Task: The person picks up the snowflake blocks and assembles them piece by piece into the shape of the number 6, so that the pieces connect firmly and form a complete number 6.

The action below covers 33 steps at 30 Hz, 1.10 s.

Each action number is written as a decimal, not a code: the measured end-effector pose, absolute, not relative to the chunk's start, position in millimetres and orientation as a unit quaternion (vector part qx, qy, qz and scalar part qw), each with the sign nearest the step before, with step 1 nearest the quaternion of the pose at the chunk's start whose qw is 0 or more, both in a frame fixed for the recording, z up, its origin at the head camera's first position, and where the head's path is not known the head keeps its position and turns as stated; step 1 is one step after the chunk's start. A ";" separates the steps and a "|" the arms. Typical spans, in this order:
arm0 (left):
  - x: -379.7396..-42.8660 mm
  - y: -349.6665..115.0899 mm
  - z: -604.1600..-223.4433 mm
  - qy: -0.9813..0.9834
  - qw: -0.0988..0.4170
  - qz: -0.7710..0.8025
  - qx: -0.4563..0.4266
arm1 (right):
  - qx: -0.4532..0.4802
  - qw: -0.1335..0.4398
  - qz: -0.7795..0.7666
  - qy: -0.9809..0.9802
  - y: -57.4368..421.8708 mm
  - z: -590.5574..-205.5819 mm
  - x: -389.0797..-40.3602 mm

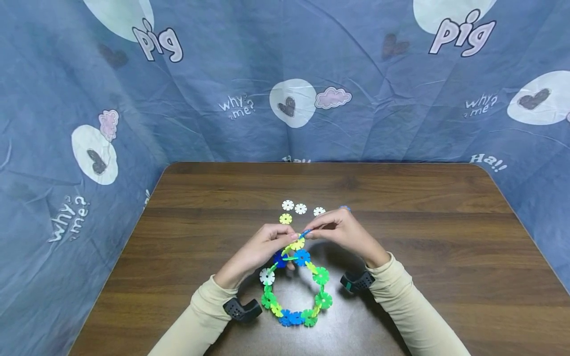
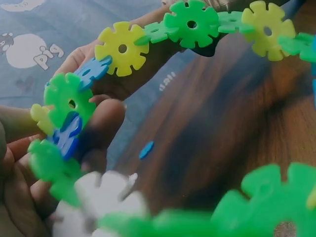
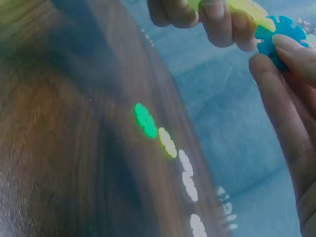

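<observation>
A ring of linked plastic snowflake discs (image 1: 323,300), in green, blue, yellow and white, hangs below the two hands. The left hand (image 1: 262,247) pinches it at the top, near a yellow disc (image 1: 297,243). Between thumb and fingers the right hand (image 1: 345,231) holds a blue disc (image 3: 266,45), which meets the edge of the yellow disc; how deep the slots engage I cannot tell. In the left wrist view, green discs (image 2: 191,23) and a blurred white disc (image 2: 106,197) of the ring pass in front of the left hand's fingers.
Loose white discs (image 1: 301,208) and a yellow disc (image 1: 286,218) lie beyond the hands on the brown wooden table (image 1: 213,198). A green disc (image 3: 145,120) lies near them. Another blue disc (image 1: 345,208) is partly behind the right hand. A blue printed cloth (image 1: 200,64) hangs around the table.
</observation>
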<state>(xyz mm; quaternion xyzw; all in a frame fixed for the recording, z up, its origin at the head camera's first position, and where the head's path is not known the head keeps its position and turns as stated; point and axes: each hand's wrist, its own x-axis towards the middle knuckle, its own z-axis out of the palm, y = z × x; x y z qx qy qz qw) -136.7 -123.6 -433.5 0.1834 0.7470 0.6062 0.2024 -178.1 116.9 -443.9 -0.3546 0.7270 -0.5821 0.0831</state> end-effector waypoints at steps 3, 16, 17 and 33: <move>-137.9 -121.6 -436.7 0.764 0.187 0.589 0.188 | -0.337 0.108 -0.591 0.725 120.6 -444.4 -181.2; -140.6 -123.4 -440.5 0.820 0.148 0.517 0.193 | -0.236 0.011 -0.390 0.890 143.2 -459.8 -211.6; -140.6 -123.4 -440.7 0.820 0.150 0.522 0.183 | -0.234 0.008 -0.373 0.898 141.9 -462.2 -213.6; -139.8 -123.0 -439.5 0.780 0.192 0.585 0.109 | -0.200 0.029 -0.342 0.918 126.1 -477.2 -228.4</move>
